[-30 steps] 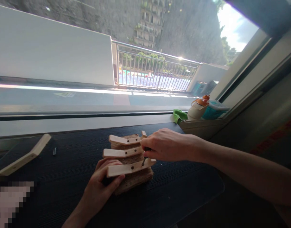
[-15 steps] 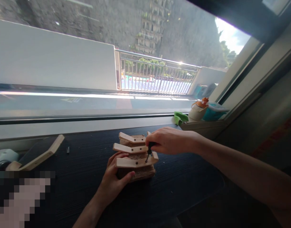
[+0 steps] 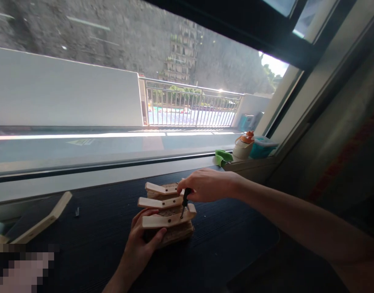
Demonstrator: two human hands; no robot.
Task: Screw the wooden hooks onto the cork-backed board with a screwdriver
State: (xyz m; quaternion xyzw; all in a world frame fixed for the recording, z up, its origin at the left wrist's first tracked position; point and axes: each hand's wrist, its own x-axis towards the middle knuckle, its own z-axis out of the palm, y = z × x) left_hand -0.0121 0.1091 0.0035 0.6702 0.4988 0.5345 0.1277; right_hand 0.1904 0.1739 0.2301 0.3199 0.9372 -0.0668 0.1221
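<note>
Two hands at a wooden block on a dark table, with open surface to the right and a window close behind.

The table (image 3: 229, 240) lies open right of the right hand (image 3: 205, 185) and nearer than the left hand (image 3: 144, 240). Between them, the wooden block (image 3: 174, 234) and screwdriver (image 3: 184, 201) fill the gap. Well left of the left hand lie a wooden slat (image 3: 40, 221) and a screw (image 3: 77, 211). Beyond the hands, window glass (image 3: 67, 101) blocks passage; a green cloth (image 3: 222, 156), cup (image 3: 242, 149) and teal box (image 3: 262, 147) crowd the sill.

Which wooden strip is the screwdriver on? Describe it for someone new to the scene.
On the dark table below the window sits a wooden block bearing three pale strips. It is the strip nearest the camera: unlike the other two, the left hand holds its end and the screwdriver held by the right hand rests on it.
</note>
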